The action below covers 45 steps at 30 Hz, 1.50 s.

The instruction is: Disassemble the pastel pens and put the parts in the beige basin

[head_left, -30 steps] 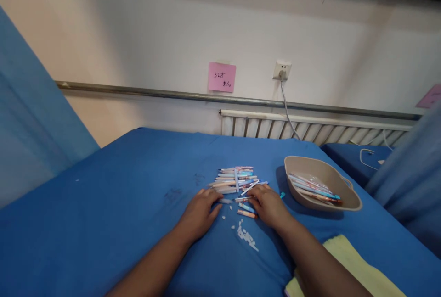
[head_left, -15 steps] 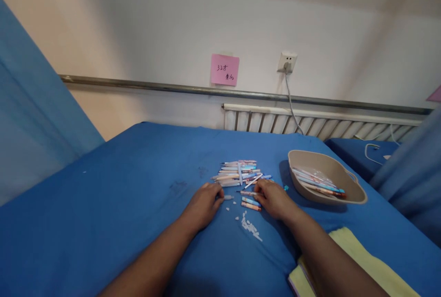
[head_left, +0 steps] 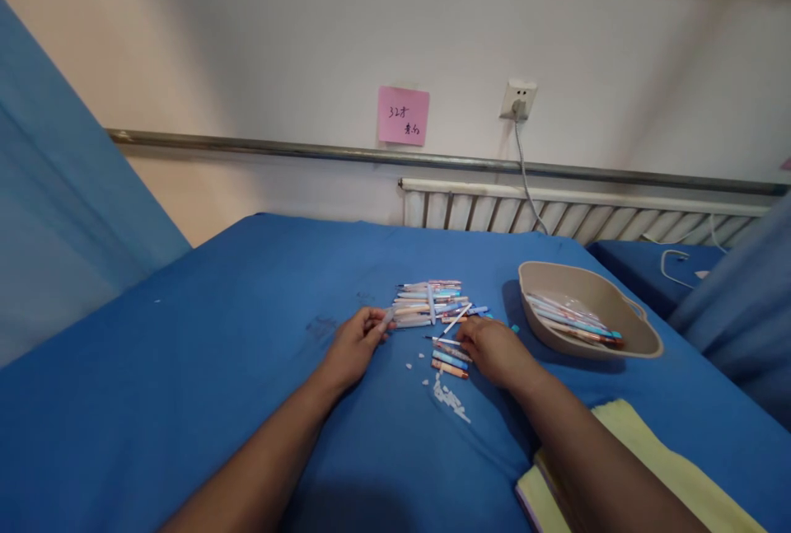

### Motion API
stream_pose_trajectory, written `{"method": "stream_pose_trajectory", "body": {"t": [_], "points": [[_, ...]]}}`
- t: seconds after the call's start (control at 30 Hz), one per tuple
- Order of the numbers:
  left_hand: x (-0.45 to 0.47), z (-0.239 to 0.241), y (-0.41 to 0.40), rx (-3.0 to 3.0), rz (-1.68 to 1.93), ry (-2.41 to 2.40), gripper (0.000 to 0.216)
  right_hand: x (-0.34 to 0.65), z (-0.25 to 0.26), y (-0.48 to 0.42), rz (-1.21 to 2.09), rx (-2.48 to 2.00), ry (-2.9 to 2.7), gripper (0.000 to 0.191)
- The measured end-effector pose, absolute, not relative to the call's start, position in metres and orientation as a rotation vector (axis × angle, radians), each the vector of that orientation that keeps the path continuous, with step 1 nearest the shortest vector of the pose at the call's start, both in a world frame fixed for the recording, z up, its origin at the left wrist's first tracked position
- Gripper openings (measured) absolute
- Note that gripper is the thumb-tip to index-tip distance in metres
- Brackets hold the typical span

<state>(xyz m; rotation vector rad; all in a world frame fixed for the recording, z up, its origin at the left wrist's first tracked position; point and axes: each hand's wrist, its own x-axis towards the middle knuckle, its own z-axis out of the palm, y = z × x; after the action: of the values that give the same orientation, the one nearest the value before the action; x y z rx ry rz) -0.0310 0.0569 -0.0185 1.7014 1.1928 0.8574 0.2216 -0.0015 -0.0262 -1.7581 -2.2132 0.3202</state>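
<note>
My left hand [head_left: 353,348] is closed, with thumb and fingers pinching a short, pale translucent pen part [head_left: 386,320] just above the sheet. It is at the left end of a pile of pens [head_left: 414,310], some white, some pastel. My right hand [head_left: 494,349] curls down at the pile's lower right, its fingertips closed beside a thin white pen refill [head_left: 442,340] with a dark tip. What these fingertips grip is hidden. Below them lie short coloured pen barrels, one blue [head_left: 450,361] and one orange [head_left: 450,370]. Small white plastic pieces [head_left: 448,397] are scattered nearer me.
A beige basket [head_left: 636,335] holding pens [head_left: 574,319] stands to the right. Folded yellow cloth [head_left: 648,467] lies under my right forearm. Behind the blue-covered surface [head_left: 247,335] are a radiator [head_left: 475,208], a metal rail [head_left: 309,152] and a plugged socket [head_left: 519,99].
My left hand has lifted the pale pen part off the sheet, up and to the left. A patterned barrel near my right fingertips now lies closer to the blue one.
</note>
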Motion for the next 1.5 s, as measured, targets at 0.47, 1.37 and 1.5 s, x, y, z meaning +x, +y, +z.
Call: {"method": "stream_pose_trajectory", "body": {"t": [0.47, 1.37, 1.5], "points": [[-0.027, -0.012, 0.050, 0.856, 0.865, 0.916, 0.020, 0.217, -0.029, -0.006, 0.467, -1.496, -2.066, 0.010], [-0.025, -0.008, 0.046, 0.710, 0.698, 0.832, 0.015, 0.214, -0.043, -0.005, 0.856, -1.410, -1.461, 0.029], [-0.031, -0.009, 0.055, 0.838, 0.867, 0.960, 0.013, 0.210, -0.047, -0.002, 0.637, -1.517, -1.605, 0.023]]}}
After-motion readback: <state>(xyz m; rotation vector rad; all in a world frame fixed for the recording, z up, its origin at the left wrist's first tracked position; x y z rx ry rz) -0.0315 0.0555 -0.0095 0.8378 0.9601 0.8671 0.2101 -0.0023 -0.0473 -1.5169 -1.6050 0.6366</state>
